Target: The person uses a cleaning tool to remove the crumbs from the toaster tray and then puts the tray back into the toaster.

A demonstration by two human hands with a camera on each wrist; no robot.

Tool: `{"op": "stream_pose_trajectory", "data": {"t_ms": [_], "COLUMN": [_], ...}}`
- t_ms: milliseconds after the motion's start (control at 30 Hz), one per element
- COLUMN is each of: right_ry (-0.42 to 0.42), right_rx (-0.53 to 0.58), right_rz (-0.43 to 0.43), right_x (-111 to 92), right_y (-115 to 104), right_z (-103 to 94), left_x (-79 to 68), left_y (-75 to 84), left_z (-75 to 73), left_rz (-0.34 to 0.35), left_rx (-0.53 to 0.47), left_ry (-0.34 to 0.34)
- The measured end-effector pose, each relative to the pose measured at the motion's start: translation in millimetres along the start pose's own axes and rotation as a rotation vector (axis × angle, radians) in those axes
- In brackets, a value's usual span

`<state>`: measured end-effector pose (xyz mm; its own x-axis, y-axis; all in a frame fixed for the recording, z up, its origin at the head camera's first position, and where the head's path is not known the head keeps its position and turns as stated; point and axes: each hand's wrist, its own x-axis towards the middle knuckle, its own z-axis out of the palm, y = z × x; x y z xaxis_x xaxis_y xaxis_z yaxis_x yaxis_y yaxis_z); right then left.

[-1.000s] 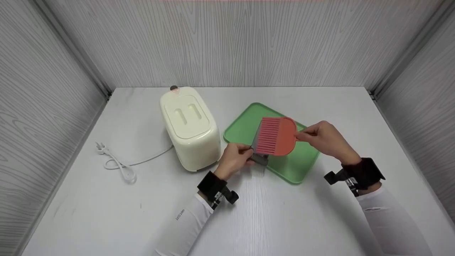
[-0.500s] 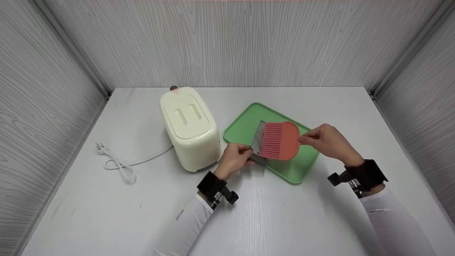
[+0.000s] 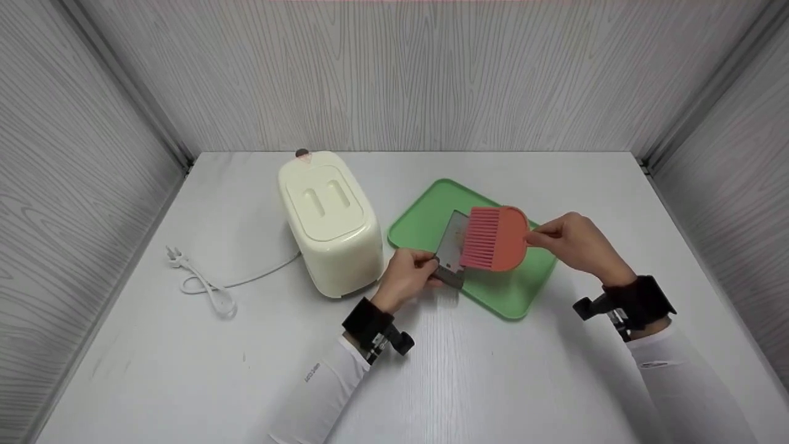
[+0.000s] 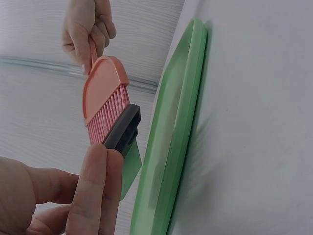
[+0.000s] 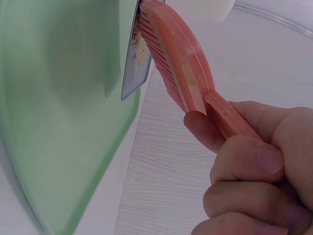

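My left hand (image 3: pixel 407 274) pinches the dark end (image 4: pixel 124 128) of a flat metal crumb tray (image 3: pixel 452 240), holding it tilted over the green tray (image 3: pixel 425 213). Brown crumbs (image 5: pixel 140 49) lie on the metal face in the right wrist view. By its thin handle, my right hand (image 3: pixel 573 245) grips a small orange brush (image 3: pixel 509 237) with pink bristles (image 3: pixel 479 237). The bristles overlap the right side of the crumb tray in the head view, hiding that part of it.
A cream toaster (image 3: pixel 330 216) with a lid on top stands left of the green tray. From it a white cord (image 3: pixel 262 273) runs left to a plug (image 3: pixel 177 258). Grey wood-grain walls (image 3: pixel 407 74) enclose the white table (image 3: pixel 431 382) at the back and sides.
The brush in my right hand has moved rightward across the crumb tray, baring more of its metal face and crumbs. My left hand has stayed nearly still.
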<state>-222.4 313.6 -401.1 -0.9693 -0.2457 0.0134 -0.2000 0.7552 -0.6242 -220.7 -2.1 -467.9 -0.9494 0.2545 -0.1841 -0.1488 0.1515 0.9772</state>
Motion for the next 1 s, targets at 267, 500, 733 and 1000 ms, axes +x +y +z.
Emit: {"op": "stream_pose_trajectory", "data": {"t_ms": [267,500,733,1000], "right_ry": [0.009,0.011,0.077,0.077], "right_rx": [-0.005,0.037,0.193,0.305], "right_rz": [0.030,0.064,0.056,0.105], "right_x": [1,1,5,17], "right_y": [5,10,17,17], "right_z": [-3.3,-6.1,-7.7,-4.6], "left_x": [-0.5,-1.2,-1.3,-0.8], "left_y": [0.4,0.3,-1.1,-1.4], "left_z": [0.1,0.8,1.5,1.8], "left_rz": [-0.013,-0.006,0.026,0.030], "left_rx": [0.020,0.021,0.019,0.040], "left_ry": [-0.002,0.001,0.015,0.023]}}
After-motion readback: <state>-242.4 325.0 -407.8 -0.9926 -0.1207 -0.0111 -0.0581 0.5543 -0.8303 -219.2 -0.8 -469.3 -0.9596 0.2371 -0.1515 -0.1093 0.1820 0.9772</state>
